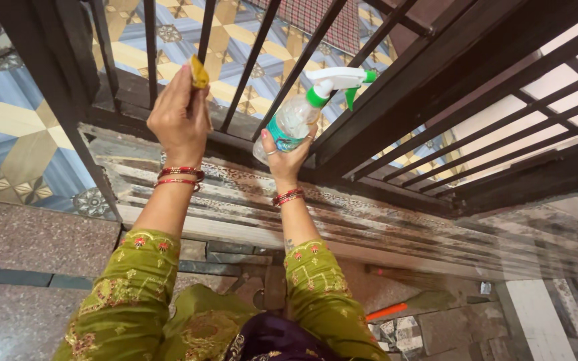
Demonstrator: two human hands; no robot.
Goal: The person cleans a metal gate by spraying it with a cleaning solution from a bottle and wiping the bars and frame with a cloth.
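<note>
My left hand (180, 117) is closed on a small yellow cloth (199, 72), held up against a dark metal grille bar (205, 33). My right hand (285, 152) grips a clear plastic spray bottle (297, 117) with a white and green trigger head (340, 79), which points right toward the bars of the grille (396, 107). Both wrists wear red bangles, and the sleeves are green with embroidery. The two hands are level with each other, just above a worn stone ledge (249, 200).
The black metal grille runs across the top and right of the view. Beyond it lies a patterned blue and yellow tile floor (15, 134). Below the ledge, broken tiles and an orange stick (386, 311) lie on the ground.
</note>
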